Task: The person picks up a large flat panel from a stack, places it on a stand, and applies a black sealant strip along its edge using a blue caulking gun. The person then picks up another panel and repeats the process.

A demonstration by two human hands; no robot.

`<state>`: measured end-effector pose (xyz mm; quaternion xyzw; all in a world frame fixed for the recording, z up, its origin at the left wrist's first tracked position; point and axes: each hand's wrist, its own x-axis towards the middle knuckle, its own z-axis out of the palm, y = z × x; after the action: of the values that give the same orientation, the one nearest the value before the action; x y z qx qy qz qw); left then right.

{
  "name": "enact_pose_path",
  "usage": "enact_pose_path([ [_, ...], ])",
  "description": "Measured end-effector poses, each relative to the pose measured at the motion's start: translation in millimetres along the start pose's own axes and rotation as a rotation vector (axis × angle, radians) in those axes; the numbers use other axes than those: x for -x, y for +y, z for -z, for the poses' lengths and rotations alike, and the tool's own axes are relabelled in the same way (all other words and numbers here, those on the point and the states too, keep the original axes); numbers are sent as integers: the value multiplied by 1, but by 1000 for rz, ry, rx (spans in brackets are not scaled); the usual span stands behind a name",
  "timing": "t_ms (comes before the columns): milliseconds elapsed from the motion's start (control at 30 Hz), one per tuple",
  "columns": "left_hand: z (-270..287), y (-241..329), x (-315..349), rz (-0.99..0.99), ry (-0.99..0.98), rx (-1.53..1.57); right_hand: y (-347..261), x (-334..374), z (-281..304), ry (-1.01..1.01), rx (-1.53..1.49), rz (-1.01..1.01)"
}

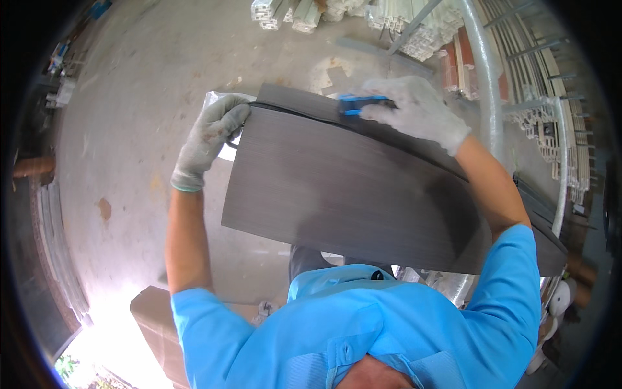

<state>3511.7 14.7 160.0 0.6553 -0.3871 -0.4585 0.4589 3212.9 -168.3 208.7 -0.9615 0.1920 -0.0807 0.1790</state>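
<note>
A long dark grey panel [337,188] with a fine wood-like grain lies in front of my body. Along its far edge runs a thin black strip [295,113], with another dark grey surface [291,96] just beyond it. My left hand [217,133], in a grey-white work glove, is closed on the strip's end at the panel's far left corner. In my gloved right hand [418,110] is a blue-and-black hand tool [363,104], held over the far surface; its exact kind is unclear. The right glove is slightly blurred.
Bundles of white profiles [414,29] lie on the floor at the far right, near a plastic-wrapped post [483,65]. A rack of long profiles [538,84] stands at right. A cardboard box [155,324] sits at lower left on the concrete floor [129,162].
</note>
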Motion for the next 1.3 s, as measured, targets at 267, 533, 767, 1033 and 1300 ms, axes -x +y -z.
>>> enact_pose_path([
  [267,-1,43,-45,-491,103,-159,6,50,11,-5,-156,-111],
  [533,-15,-1,-3,25,242,179,9,44,9,-46,-51,-61],
  [767,-22,-12,-2,6,351,216,4,26,-4,5,-87,42],
  [1033,-35,-17,0,-5,325,254,1,18,-2,-45,-58,39],
  [1300,-55,-16,3,-24,329,325,-2,15,-1,-15,-9,80],
])
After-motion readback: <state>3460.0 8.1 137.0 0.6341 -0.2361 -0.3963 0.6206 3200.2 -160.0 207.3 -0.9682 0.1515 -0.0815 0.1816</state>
